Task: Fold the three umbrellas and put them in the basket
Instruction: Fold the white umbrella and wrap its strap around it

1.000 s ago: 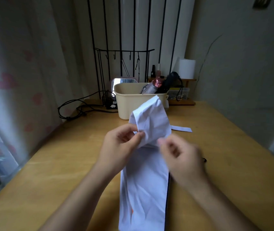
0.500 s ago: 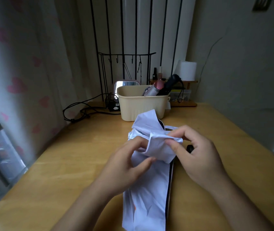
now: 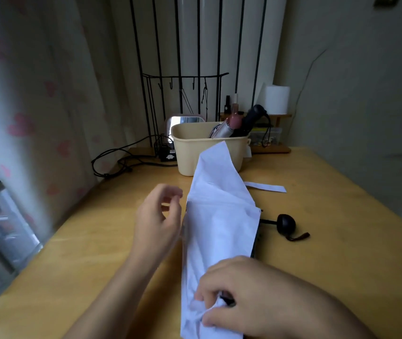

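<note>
curtain: is hanging at the far left, printed with pink hearts.
cables: are lying in loops on the table, to the left of the basket.
left hand: is hovering just beside the left edge of the white umbrella, fingers loosely curled, off the cloth and holding nothing.
basket: is standing at the far side of the table; a pink-tipped umbrella and a black umbrella, both folded, are leaning in its right end.
white umbrella: is lying lengthwise between the hands, its canopy loose and creased, its far point rising in front of the basket.
right hand: is clamping a bunch of canopy at the near end, fingers curled round the cloth.
strap: is lying flat on the table, right of the canopy.
handle: is resting on the table to the right, its wrist loop trailing.
step in hand (judged): the canopy is being gathered for rolling. The right hand should be anchoring the near end while the left is laying each panel flat in one direction, so the roll is coming out tight enough for the strap to reach round.
</note>
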